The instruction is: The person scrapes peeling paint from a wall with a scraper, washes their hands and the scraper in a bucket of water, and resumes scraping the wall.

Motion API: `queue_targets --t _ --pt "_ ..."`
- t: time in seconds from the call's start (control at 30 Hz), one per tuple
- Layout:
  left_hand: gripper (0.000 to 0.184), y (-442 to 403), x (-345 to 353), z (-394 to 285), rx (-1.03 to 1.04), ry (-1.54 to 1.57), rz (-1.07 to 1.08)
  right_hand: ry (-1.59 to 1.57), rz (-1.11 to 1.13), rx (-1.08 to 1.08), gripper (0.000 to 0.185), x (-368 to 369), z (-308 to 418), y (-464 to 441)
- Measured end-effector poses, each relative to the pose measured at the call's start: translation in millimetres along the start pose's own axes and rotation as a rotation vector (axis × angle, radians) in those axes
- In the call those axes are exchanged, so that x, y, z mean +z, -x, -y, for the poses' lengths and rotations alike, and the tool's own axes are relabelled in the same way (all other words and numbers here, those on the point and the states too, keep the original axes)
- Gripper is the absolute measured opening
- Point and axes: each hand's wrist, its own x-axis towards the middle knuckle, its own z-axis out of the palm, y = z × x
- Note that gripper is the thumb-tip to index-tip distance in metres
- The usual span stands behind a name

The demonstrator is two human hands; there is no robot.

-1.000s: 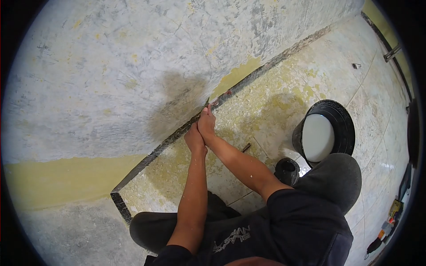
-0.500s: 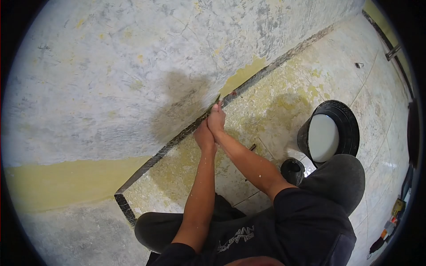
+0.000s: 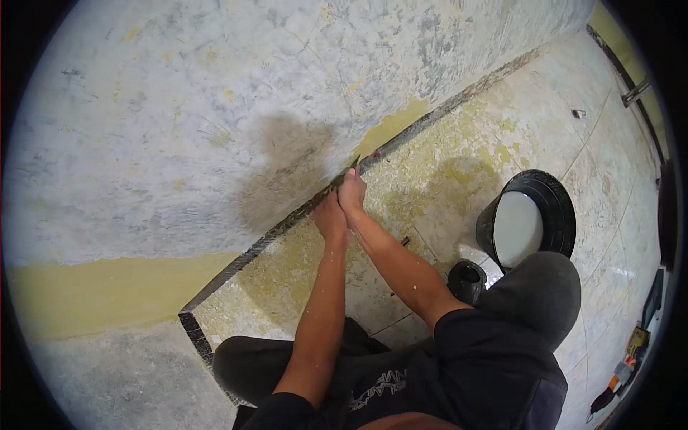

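My right hand (image 3: 352, 193) is closed at the foot of the wall, around what looks like a scraper (image 3: 356, 160). Only a thin dark edge of it shows past the fingers, against the wall just above the dark baseboard (image 3: 408, 134). Beside and slightly below, my left hand (image 3: 330, 217) presses against the right one, its fingers closed; whether it grips the same scraper is hidden. The wall (image 3: 179, 143) is mostly bare grey-white, with a patch of yellow paint (image 3: 394, 123) just beyond the hands.
Yellow paint flakes (image 3: 287, 279) litter the floor tiles. To the right stand a black bucket (image 3: 561, 215) of whitish liquid and a small black container (image 3: 466, 281) near my knee. Several tools (image 3: 623, 369) lie at the far right. A dark stick-like piece (image 3: 405, 241) lies behind my right forearm.
Both hands stay at nearly the same spot on the wall base, shifted very slightly. The view has tilted a little, so the bucket and container appear slightly lower and further left.
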Motion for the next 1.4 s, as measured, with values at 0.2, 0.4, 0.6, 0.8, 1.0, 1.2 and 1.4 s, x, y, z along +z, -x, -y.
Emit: queue_targets --t 0.2,0.4,0.6,0.8,1.0,1.2,1.4 --pt "0.030 22 -14 -13 -0.115 0.093 -0.032 0.091 0.097 0.070 0.053 6 -20 7" --pt "0.029 20 -10 -9 -0.159 0.145 -0.060 0.087 0.198 0.187 0.054 -7 14 15" --pt "0.027 11 -22 -30 -0.117 0.087 -0.001 0.064 -0.193 -0.106 0.046 37 -39 -7" --pt "0.028 11 22 -28 -0.116 0.060 0.032 -0.229 0.086 0.186 0.052 -14 8 -27" --pt "0.030 12 -1 -17 -0.098 -0.016 -0.003 -0.013 0.084 0.048 0.055 -7 -1 -5" --pt "0.030 25 -22 -22 -0.099 0.132 -0.075 0.068 0.172 0.115 0.058 9 -9 18" --pt "0.033 4 7 -21 -0.050 0.063 0.066 -0.165 0.056 0.114 0.058 -3 10 -16"
